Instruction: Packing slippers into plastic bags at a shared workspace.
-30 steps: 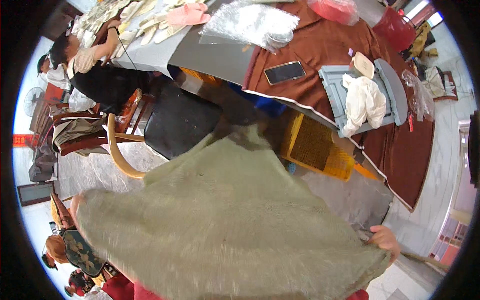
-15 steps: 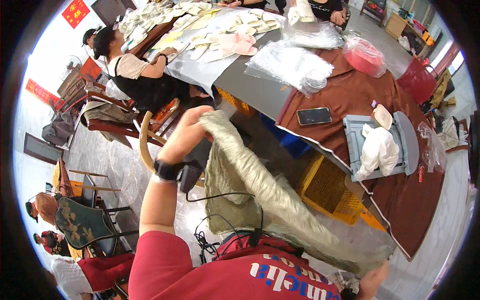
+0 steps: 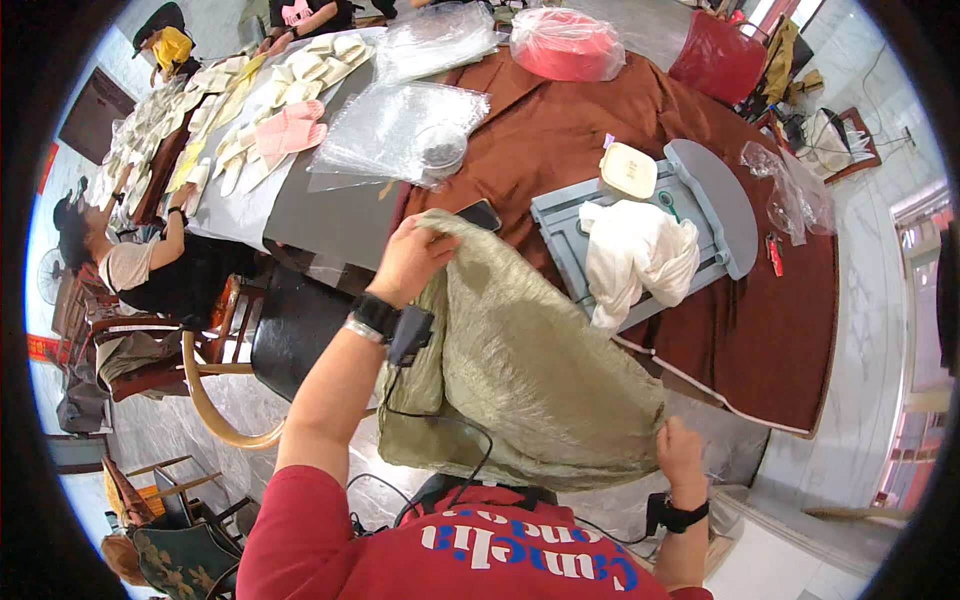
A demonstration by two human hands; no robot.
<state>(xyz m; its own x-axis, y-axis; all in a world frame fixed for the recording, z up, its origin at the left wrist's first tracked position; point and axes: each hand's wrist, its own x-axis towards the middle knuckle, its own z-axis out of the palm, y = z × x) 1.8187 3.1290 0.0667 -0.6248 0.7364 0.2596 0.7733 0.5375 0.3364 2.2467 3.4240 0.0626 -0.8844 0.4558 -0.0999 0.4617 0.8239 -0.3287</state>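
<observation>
A large olive-green woven sack (image 3: 540,360) hangs spread between my hands, over the near edge of the table and above the floor. My left hand (image 3: 412,258) is closed on its upper left corner, beside a dark phone (image 3: 481,214) that the sack partly covers. At the sack's lower right edge, my right hand (image 3: 680,455) is closed in a fist on the cloth. The sack looks slack and creased, with a fold hanging under my left hand. Black cables run from my left wrist across its front.
A brown-covered table (image 3: 740,340) holds a grey folding stool (image 3: 735,225), a white cloth (image 3: 640,255), a cream box (image 3: 628,171), clear plastic bags (image 3: 400,130) and a pink wrapped bundle (image 3: 567,45). Pale slippers (image 3: 315,65) cover another table; people sit there. A wooden chair (image 3: 215,400) stands left.
The sack, twisted and slanting before, is now spread wider. My right hand has come up and inward with its edge. My view has swung right, toward the brown table.
</observation>
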